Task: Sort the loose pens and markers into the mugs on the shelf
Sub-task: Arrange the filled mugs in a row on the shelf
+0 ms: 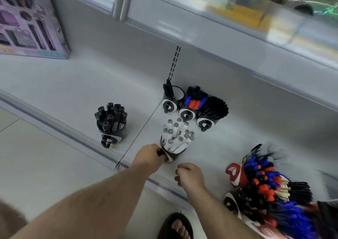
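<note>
White shelf: five black mugs, two hands.

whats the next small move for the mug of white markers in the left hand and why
Probably slide the mug of white markers back toward the three mugs at the rear. The left hand grips its handle while it sits near the shelf's front edge; the right hand holds nothing visible.
</note>
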`<action>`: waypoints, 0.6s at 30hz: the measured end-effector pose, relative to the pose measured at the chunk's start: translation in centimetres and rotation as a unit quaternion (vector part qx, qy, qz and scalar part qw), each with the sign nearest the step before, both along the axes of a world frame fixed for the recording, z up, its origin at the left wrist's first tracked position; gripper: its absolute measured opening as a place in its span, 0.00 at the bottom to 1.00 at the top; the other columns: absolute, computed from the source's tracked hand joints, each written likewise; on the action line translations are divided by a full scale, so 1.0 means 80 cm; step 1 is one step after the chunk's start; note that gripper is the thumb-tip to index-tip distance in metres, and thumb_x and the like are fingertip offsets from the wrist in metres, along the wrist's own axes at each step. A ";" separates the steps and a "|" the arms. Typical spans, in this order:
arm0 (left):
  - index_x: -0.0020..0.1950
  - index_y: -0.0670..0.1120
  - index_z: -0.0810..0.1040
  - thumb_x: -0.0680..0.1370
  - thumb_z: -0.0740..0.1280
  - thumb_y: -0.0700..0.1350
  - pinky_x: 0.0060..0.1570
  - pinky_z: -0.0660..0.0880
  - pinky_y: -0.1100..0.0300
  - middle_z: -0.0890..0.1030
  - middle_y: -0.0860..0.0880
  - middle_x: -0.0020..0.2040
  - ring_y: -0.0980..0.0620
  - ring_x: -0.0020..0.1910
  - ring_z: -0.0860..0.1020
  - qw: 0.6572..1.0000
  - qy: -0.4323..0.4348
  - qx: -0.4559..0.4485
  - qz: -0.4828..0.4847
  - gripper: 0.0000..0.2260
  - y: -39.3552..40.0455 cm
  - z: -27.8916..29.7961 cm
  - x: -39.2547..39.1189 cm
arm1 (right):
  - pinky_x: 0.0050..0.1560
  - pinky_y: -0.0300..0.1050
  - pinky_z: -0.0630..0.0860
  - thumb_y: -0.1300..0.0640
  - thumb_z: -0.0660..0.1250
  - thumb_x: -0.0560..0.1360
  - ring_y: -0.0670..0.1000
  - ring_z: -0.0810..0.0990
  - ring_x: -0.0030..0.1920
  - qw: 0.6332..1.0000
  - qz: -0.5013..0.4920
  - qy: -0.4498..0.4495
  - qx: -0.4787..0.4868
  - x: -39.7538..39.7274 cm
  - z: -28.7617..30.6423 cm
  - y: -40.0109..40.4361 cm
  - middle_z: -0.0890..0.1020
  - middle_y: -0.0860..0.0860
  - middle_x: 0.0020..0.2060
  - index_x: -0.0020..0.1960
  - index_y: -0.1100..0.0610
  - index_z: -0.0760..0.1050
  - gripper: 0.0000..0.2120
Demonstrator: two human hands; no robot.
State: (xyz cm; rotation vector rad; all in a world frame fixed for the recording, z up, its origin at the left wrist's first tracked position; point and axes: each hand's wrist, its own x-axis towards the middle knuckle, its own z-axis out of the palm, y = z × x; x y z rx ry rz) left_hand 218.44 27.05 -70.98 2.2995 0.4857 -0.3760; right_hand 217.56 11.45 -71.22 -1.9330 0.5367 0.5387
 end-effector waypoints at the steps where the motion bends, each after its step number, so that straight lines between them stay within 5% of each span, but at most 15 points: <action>1: 0.46 0.49 0.78 0.74 0.68 0.53 0.34 0.68 0.60 0.80 0.50 0.40 0.49 0.40 0.77 0.999 -0.001 -0.026 0.032 0.08 -0.016 0.000 -0.010 | 0.38 0.46 0.76 0.64 0.61 0.73 0.52 0.80 0.35 1.000 -0.008 0.000 0.005 -0.002 0.003 0.003 0.83 0.53 0.36 0.48 0.54 0.80 0.11; 6: 0.39 0.52 0.80 0.75 0.65 0.46 0.32 0.70 0.63 0.79 0.55 0.33 0.53 0.37 0.79 0.989 -0.008 -0.128 0.068 0.07 -0.070 0.005 -0.026 | 0.41 0.49 0.77 0.53 0.58 0.80 0.54 0.80 0.39 0.999 0.011 0.026 0.024 0.006 0.018 0.014 0.82 0.53 0.40 0.49 0.55 0.78 0.11; 10: 0.48 0.48 0.85 0.75 0.62 0.34 0.33 0.69 0.65 0.79 0.54 0.29 0.57 0.29 0.74 0.943 0.051 -0.305 0.127 0.15 -0.072 0.020 -0.035 | 0.49 0.49 0.78 0.45 0.57 0.80 0.54 0.81 0.44 0.996 0.060 -0.007 -0.070 0.017 0.014 0.018 0.83 0.52 0.43 0.50 0.56 0.80 0.18; 15: 0.33 0.48 0.78 0.65 0.65 0.37 0.42 0.68 0.57 0.77 0.49 0.28 0.47 0.35 0.71 0.911 0.006 -0.339 0.233 0.07 -0.053 0.047 -0.033 | 0.37 0.41 0.68 0.56 0.58 0.80 0.53 0.77 0.42 0.999 0.006 -0.044 -0.029 0.014 0.008 0.036 0.83 0.53 0.43 0.42 0.53 0.80 0.14; 18: 0.32 0.48 0.76 0.67 0.67 0.38 0.42 0.67 0.57 0.74 0.54 0.25 0.47 0.35 0.69 0.917 -0.029 -0.339 0.211 0.06 -0.051 0.062 -0.042 | 0.40 0.41 0.69 0.58 0.57 0.80 0.56 0.79 0.43 0.997 -0.063 -0.027 -0.017 0.001 0.012 0.027 0.83 0.53 0.41 0.40 0.55 0.81 0.16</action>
